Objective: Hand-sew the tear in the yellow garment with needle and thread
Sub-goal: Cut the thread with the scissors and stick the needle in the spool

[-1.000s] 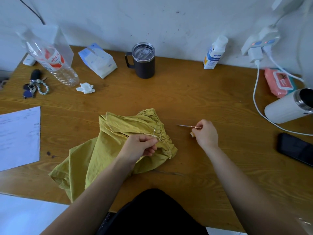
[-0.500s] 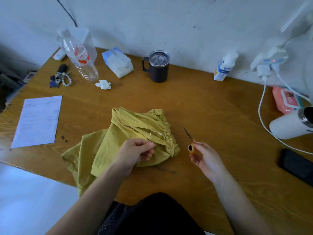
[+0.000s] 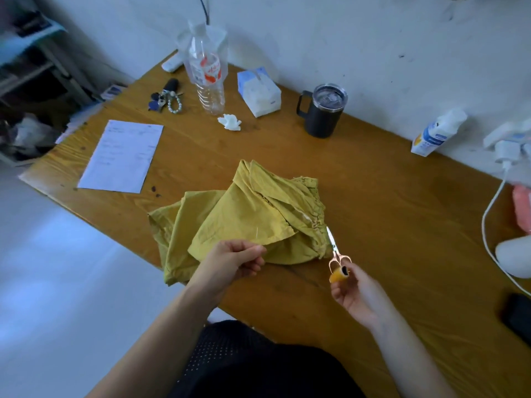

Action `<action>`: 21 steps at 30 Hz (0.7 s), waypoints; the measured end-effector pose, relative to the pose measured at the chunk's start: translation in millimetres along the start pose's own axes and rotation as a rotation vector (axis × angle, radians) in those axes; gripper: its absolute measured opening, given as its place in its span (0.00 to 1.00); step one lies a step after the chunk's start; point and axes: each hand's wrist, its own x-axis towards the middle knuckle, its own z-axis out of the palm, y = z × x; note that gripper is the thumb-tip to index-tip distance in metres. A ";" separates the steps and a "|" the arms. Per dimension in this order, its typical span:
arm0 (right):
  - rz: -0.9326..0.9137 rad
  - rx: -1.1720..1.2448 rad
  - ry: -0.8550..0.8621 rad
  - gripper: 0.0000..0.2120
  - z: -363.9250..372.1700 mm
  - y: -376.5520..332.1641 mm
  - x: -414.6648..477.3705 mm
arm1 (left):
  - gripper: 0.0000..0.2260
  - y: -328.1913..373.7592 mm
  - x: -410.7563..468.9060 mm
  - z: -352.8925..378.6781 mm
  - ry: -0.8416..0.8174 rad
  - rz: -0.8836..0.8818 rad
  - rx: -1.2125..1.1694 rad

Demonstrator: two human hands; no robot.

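While the scissors (image 3: 335, 248) point at the cloth: the step in hand reads as a thread cut, either a fresh length off the spool or a trim after stitching. No loose thread shows clearly enough to say which.
Head view, yellow garment (image 3: 247, 222): it lies crumpled on the table (image 3: 388, 225) in front of the person, with the gathered waistband (image 3: 311, 216) to the right. The tear cannot be made out.
Left hand (image 3: 230, 262): closed in a pinch, thumb against forefinger, at the near edge of a fold. A thin pale sliver rising from the fingertips is probably the needle (image 3: 256, 234), though it is too small to be sure.
Right hand (image 3: 357, 294): fingers curl round a spool of thread (image 3: 338, 275), with the scissors' loops pressed against it. I cannot tell whether a finger is through a loop. The blade tips sit just beside the waistband.
Next move: it likely calls for the thread pulled taut and clear of the fabric, and the scissors shifted into a proper cutting grip.
Risk: nicking the gathers.
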 end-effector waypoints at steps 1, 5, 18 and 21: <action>0.005 0.049 -0.047 0.19 0.7 1.4 -1.5 | 0.05 1.0 -0.3 -3.7 -0.005 -0.003 0.002; -0.016 0.276 -0.236 0.25 -0.5 9.2 -10.0 | 0.07 9.6 -0.5 -17.3 -0.057 -0.019 0.010; -0.073 0.155 -0.111 0.28 56.6 51.7 -41.6 | 0.06 17.5 -3.8 -68.3 -0.126 -0.054 0.008; -0.043 0.140 -0.131 0.27 83.2 68.1 -42.6 | 0.06 13.2 -11.6 -90.6 -0.107 -0.046 -0.019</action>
